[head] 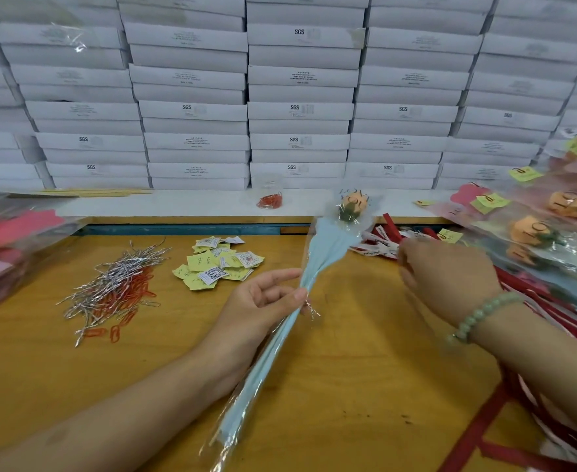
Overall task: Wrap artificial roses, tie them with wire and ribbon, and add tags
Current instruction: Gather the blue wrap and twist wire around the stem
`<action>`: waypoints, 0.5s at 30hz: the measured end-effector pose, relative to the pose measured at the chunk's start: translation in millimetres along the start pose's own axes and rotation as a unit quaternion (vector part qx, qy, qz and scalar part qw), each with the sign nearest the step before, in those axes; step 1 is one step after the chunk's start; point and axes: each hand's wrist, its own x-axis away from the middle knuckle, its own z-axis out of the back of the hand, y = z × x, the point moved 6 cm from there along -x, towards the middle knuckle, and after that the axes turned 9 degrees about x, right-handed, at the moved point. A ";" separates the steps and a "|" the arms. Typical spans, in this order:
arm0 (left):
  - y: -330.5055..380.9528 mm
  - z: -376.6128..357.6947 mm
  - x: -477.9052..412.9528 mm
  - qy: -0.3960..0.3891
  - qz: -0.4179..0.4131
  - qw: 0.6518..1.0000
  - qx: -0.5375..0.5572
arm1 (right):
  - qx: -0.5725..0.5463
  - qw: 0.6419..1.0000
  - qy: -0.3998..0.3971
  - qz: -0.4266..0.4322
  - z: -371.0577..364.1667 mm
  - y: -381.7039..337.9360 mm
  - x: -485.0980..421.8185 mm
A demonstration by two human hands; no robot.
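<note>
Peach rose (351, 206) in blue paper and clear film, tilted, silver wire (312, 309) twisted at its neck, ribbons (384, 245) piled right, yellow tags (218, 262) and loose wires (109, 287) left

I see my left hand (263, 298) pinching the wrapped rose (317, 260) at its neck, where a silver wire (311, 310) is twisted. My right hand (447, 274) reaches into the ribbons (382, 245) on the bench (365, 386). Loose wires (109, 284) and yellow tags (218, 262) lie to the left.
</note>
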 end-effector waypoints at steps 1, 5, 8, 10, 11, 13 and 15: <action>0.0 -0.5 -0.1 -0.002 0.000 1.000 -0.002 | 0.038 0.999 -0.017 -0.023 -9.1 9.2 -1.6; -0.6 -1.2 0.1 -0.005 -0.003 1.000 -0.006 | 0.092 0.990 -0.088 -0.058 -36.1 27.9 -4.2; -0.1 -1.4 1.2 -0.010 -0.005 1.000 -0.013 | 0.103 0.990 -0.075 -0.059 -38.6 28.0 -7.2; 0.5 -1.9 2.0 -0.015 -0.003 1.000 -0.020 | 0.093 0.992 -0.072 -0.056 -37.8 26.4 -8.4; 1.1 -1.9 2.3 -0.017 -0.004 1.000 -0.025 | 0.079 0.993 -0.068 -0.053 -37.6 25.2 -8.9; 2.0 -1.8 2.4 -0.019 -0.008 0.999 -0.037 | 0.046 0.996 -0.047 -0.052 -35.5 24.1 -9.5; 2.3 -1.9 2.7 -0.018 -0.011 0.999 -0.047 | 0.002 0.998 -0.038 -0.058 -35.1 25.3 -10.1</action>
